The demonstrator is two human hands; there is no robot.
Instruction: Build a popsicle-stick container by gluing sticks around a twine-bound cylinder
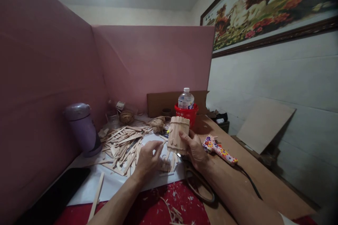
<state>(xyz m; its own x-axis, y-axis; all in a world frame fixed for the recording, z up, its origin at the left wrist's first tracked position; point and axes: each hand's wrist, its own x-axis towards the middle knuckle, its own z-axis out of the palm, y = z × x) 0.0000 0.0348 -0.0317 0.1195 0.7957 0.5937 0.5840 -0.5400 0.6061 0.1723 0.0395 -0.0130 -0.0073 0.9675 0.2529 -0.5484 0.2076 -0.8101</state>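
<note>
My right hand [195, 149] is wrapped round a small holder made of craft sticks [177, 135], its sticks side by side with twine near the top rim and a band at the bottom. The holder is held up above the table, tilted slightly. Just to its left, my left hand [148, 157] has its fingers curled, thumb and forefinger tips close together; whatever may be between them is too small to make out. A heap of loose craft sticks [126, 144] lies left of my left hand. Scissors [199, 184] rest under my right wrist.
A flowered glue gun [219, 150] with a cord lies at right. Behind the holder stands a red bucket [194, 114] with a plastic bottle [186, 99]. Twine balls [157, 124] sit further back. A purple flask [81, 128] and a black object [56, 195] are at left.
</note>
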